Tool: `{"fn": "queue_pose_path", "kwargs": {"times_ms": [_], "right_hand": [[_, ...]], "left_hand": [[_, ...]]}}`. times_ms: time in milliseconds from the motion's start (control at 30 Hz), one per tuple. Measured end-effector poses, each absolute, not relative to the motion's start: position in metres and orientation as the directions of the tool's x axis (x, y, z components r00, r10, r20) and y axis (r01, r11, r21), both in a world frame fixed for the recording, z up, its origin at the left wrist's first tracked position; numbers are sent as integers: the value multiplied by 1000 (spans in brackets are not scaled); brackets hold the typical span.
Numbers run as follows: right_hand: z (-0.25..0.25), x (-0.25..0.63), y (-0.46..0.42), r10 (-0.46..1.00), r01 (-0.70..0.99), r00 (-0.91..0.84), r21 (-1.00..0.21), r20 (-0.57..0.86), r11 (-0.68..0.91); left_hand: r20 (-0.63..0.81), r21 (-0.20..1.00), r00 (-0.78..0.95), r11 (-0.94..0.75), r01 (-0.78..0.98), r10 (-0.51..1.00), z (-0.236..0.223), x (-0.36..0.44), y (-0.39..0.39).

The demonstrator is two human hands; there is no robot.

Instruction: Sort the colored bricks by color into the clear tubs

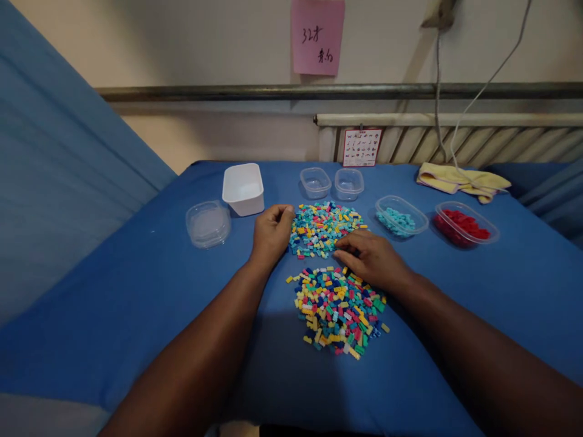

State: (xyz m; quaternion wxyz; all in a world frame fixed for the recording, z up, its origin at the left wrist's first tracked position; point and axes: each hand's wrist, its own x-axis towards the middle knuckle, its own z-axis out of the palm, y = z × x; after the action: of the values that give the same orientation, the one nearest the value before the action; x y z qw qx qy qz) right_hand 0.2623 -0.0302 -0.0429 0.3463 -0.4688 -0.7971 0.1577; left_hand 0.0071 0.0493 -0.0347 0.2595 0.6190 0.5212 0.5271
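Two heaps of small multicoloured toy building bricks lie on the blue cloth, a far heap [321, 224] and a near heap [339, 309]. My left hand [269, 235] is at the left edge of the far heap, its fingers curled in against the thumb. Whatever they hold, if anything, is hidden. My right hand [374, 257] reaches in from the right, over the gap between the heaps. Its thumb and forefinger are a little apart at the far heap's lower right edge, with no brick visible between them.
Behind the heaps stand a white tub [246, 197] and two clear containers [315, 183]. To the right are a container of turquoise bricks [396, 222] and one of red bricks [464, 224]. Stacked clear lids [208, 224] lie left; a yellow cloth [460, 179] lies back right.
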Motion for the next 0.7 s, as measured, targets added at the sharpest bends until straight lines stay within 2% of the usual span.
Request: {"fn": "queue_pose_path", "kwargs": {"times_ms": [133, 300, 367, 533, 700], "right_hand": [[-42, 256, -29, 896, 698, -307, -564, 321, 441], [-43, 267, -30, 924, 655, -197, -658, 327, 373], [-45, 271, -26, 911, 702, -180, -601, 370, 383], [-48, 272, -17, 863, 768, -343, -419, 371, 485], [-42, 276, -21, 867, 789, -369, -380, 334, 483]], "left_hand": [[366, 879, -87, -314, 358, 927, -36, 7, 49], [355, 888, -93, -304, 344, 930, -37, 8, 49], [353, 886, -94, -300, 353, 931, -37, 9, 49], [350, 887, -98, -297, 354, 931, -37, 9, 50], [333, 890, -107, -275, 363, 937, -37, 10, 49]]}}
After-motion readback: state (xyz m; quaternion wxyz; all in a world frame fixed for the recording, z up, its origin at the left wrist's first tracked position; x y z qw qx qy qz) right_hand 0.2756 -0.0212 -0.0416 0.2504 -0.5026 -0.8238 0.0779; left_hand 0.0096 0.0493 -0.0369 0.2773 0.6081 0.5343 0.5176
